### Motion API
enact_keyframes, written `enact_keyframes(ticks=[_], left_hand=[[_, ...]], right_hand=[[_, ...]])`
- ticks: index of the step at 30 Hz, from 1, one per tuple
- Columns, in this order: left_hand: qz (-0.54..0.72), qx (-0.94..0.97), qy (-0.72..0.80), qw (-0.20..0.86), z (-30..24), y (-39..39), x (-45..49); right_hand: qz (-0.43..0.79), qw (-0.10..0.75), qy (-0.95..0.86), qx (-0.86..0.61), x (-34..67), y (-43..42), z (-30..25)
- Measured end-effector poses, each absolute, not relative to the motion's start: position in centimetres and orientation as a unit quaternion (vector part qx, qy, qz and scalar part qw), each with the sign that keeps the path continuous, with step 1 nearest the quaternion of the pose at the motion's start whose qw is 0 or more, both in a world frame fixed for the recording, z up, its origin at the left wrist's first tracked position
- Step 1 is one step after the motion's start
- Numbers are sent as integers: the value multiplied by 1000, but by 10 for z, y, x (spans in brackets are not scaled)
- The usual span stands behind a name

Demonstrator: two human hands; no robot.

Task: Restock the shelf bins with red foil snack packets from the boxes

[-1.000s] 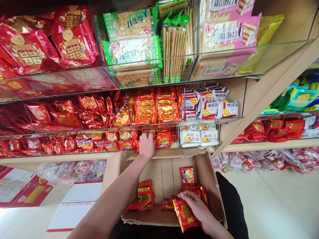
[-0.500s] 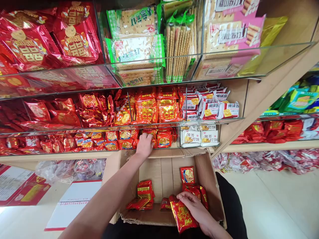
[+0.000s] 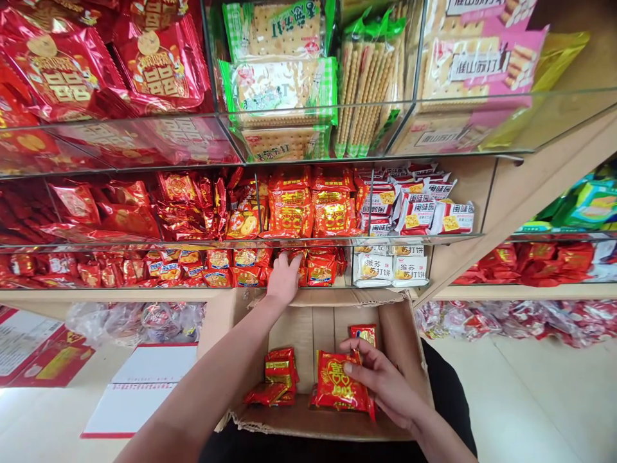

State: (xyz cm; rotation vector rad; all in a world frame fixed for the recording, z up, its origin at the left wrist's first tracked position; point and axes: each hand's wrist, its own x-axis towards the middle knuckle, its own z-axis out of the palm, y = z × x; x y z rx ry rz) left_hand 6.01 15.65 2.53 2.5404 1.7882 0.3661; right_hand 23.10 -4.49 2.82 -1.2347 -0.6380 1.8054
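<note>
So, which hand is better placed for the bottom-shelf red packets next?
Left hand, probably: it is at those packets, while the right hand holds another red packet over the cardboard box.

"Here's the red packet [image 3: 340, 384], shiny, gold print and a heart facing us, gripped at its right side by the right hand [image 3: 388, 381] over the cardboard box [image 3: 322, 426]!"

"And just left of it, gold-marked red packs [image 3: 279, 372] overlapping in a small heap inside!"

"Up on the low shelf [image 3: 120, 296], glossy red sachets [image 3: 322, 267] crowd together, the left hand [image 3: 283, 280] right in among them!"
</note>
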Motion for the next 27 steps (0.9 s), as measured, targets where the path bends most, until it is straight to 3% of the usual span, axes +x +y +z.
enact_keyframes(ticks=[5, 13, 27], left_hand=[[127, 810, 573, 18, 29, 156, 55], [52, 843, 534, 32, 37, 160, 46], [10, 837, 545, 48, 42, 166, 48]], right_hand=[[677, 421, -261, -545, 223, -42, 21], [694, 371, -255, -562, 224, -67, -17], [729, 372, -216, -532, 218, -80, -37]])
